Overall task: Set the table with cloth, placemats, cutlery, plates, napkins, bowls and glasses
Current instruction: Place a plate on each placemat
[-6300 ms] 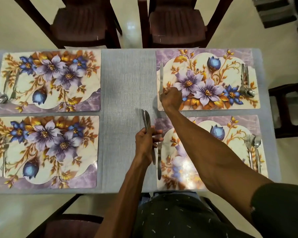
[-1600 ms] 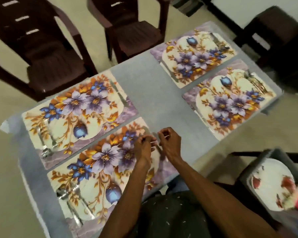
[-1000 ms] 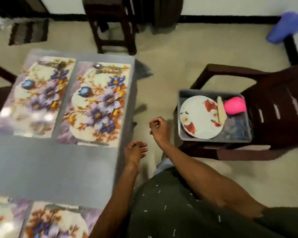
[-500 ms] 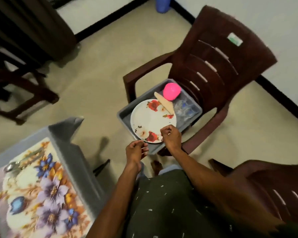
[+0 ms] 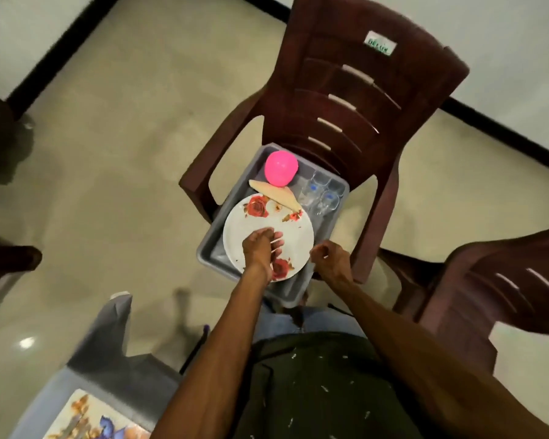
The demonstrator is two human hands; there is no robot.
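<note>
At lower left, the placemat [image 5: 86, 419] lies near the grey cloth's [image 5: 114, 372] corner; bare floor [image 5: 124, 185] spreads above it. At centre, the left hand [image 5: 262, 248] rests loosely curled over the floral plate [image 5: 267, 223] in the grey tub [image 5: 214, 245] on the brown chair [image 5: 362, 99], gripping nothing visibly. The right hand [image 5: 330, 259], fingers curled, meets the plate's right rim; whether it grips, I cannot tell.

I read one text only: a small green-and-white sticker [image 5: 378, 47] on the chair's backrest [image 5: 362, 90], seemingly "DELUX", too blurred to confirm.
</note>
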